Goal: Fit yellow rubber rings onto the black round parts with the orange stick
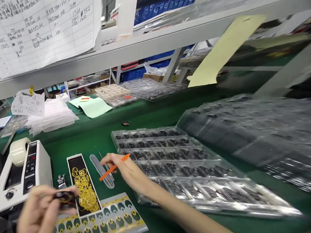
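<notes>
In the head view my left hand (41, 215), blurred, pinches a small dark part (65, 199) at the lower left. An orange stick (115, 167) lies across the fingers of my right hand (116, 164), which is over a clear plastic case (102, 172) with a thin metal tool (101, 155) beside it. Between the hands stands a white box (83, 184) of yellow rings (88, 194). Below it lies a sheet of dark green and yellow stickers (114, 222). Right of my right hand, a clear tray (171, 161) holds rows of dark parts.
A tape dispenser (33, 166) stands at the left. More clear trays (251, 131) cover the right side. One dark part (125, 123) lies behind the near tray. A shelf beam (141, 50) crosses above, with a handwritten sheet (42, 32) and a yellow paper strip (225, 52) hanging from it.
</notes>
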Tool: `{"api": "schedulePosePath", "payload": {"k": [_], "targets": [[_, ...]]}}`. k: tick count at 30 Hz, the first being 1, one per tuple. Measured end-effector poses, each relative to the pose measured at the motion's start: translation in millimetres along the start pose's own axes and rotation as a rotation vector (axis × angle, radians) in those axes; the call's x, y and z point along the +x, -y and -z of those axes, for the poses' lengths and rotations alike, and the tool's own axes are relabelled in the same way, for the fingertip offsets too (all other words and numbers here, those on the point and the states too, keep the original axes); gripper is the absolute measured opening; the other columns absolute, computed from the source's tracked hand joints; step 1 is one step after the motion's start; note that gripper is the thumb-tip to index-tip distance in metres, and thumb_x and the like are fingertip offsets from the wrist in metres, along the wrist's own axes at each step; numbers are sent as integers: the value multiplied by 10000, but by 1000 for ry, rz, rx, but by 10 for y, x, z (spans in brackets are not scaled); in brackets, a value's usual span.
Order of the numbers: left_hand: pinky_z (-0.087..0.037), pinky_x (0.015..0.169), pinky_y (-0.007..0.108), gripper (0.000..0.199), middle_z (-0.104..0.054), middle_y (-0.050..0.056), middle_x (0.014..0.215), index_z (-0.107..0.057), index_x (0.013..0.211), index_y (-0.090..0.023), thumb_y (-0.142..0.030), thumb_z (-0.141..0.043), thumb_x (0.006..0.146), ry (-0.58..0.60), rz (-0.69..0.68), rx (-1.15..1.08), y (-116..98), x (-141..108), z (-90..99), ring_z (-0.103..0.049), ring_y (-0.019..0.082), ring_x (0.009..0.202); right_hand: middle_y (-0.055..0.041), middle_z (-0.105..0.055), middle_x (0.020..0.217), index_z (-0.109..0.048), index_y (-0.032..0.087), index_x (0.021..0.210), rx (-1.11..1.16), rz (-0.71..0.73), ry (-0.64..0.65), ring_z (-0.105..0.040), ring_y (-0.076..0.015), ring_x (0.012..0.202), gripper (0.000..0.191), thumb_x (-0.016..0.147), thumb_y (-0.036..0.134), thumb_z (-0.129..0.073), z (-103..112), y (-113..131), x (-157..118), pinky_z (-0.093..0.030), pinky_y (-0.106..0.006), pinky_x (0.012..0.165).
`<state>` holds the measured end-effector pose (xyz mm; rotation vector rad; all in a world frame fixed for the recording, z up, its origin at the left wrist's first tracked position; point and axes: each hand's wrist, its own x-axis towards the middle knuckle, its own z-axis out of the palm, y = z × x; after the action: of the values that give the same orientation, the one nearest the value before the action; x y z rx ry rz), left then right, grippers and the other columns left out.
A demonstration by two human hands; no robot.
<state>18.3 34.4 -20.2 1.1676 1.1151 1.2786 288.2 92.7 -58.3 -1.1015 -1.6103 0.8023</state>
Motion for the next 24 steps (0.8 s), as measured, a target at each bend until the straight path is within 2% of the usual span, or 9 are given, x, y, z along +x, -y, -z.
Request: {"api": "schedulePosePath", "payload": {"k": [2,3,5,8,10,15,19,24], "targets": [[-623,714,298,427,-744,57,939,-610,1120,-248,-486,-734,789,38,81,-19,103,-28,-479,-707,259,942,-18,-552,656,-701,173,929,79,30,-64,-561,-139,576,632,977,621,-257,21,-7,-22,-498,-262,528],[-624,749,316,483,-742,63,930,-605,1175,-222,-483,-735,789,65,116,-38,139,31,-622,-711,257,930,-27,-584,680,-707,173,954,125,65,-93,-582,-139,591,605,979,607,-287,25,-7,-40,-516,-261,540],[-608,843,364,566,-738,66,912,-605,1210,-174,-485,-758,761,112,187,-99,207,218,-730,-720,252,895,-48,-642,760,-710,177,916,184,143,-122,-627,-145,658,491,977,547,-393,10,0,-82,-553,-266,602],[-556,957,437,581,-732,66,929,-619,1165,-151,-469,-796,712,116,231,-174,315,441,-655,-720,262,911,-48,-654,774,-691,184,832,206,191,-91,-638,-148,670,296,952,405,-535,-76,21,-164,-552,-258,598],[-539,981,456,514,-728,56,936,-622,1111,-168,-447,-792,715,93,225,-194,368,477,-597,-712,264,942,-40,-646,742,-677,189,835,213,217,-61,-635,-149,660,231,953,333,-540,-154,31,-232,-544,-257,587],[-542,976,439,345,-724,51,1011,-584,1080,-208,-395,-704,815,153,202,-211,401,397,-586,-688,254,1025,-48,-667,735,-679,197,872,196,268,-22,-639,-159,672,203,962,242,-502,-292,23,-355,-539,-265,581],[-566,933,393,316,-726,63,1040,-574,1099,-213,-377,-676,850,192,157,-198,398,393,-567,-680,246,1049,-55,-695,798,-695,203,945,193,300,13,-661,-159,728,190,951,174,-507,-301,-13,-363,-556,-270,627],[-588,871,356,291,-740,53,1009,-583,1084,-222,-366,-681,851,225,143,-178,345,409,-525,-696,240,1011,-69,-704,941,-664,208,1100,162,479,119,-675,-133,849,239,967,133,-481,-235,-62,-331,-583,-243,698]]}}
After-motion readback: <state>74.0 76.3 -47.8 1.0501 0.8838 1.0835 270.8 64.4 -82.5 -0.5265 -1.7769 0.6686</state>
